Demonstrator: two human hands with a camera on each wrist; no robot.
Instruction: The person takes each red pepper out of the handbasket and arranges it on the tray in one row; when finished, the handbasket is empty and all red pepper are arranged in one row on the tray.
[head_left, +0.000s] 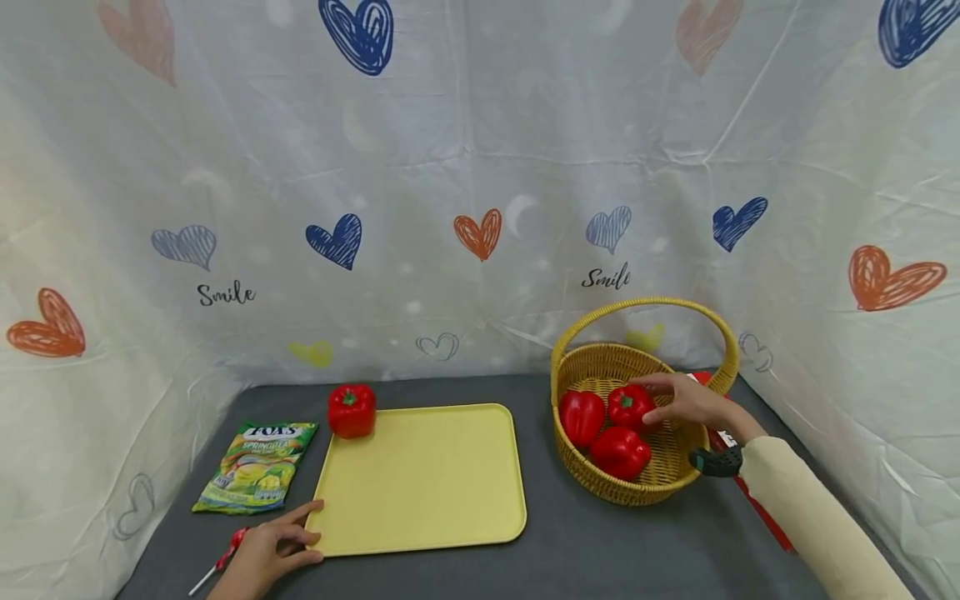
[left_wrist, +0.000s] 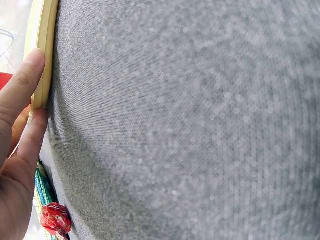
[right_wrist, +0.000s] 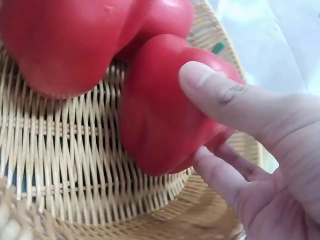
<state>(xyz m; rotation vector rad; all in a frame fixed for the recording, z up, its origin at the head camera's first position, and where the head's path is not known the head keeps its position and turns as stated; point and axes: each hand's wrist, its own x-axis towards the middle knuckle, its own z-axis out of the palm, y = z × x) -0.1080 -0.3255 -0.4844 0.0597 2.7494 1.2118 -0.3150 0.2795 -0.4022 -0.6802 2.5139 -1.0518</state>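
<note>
A dark grey worktop (head_left: 555, 550) meets a pale, creased sheet (head_left: 420, 125) printed with hearts and "Smile", which hangs behind and along both sides. In the wicker basket (head_left: 611, 493) at the right, the right hand's (head_left: 686, 400) grip is narrowed round one red pepper (head_left: 626, 406), beside two other peppers (head_left: 582, 418). The left hand (head_left: 262, 550) pinches the yellow tray's (head_left: 420, 483) near-left corner; a fourth pepper (head_left: 352, 412) sits at its far-left corner. A sweet packet (head_left: 260, 468) and lollipop (head_left: 234, 544) lie to the left.
</note>
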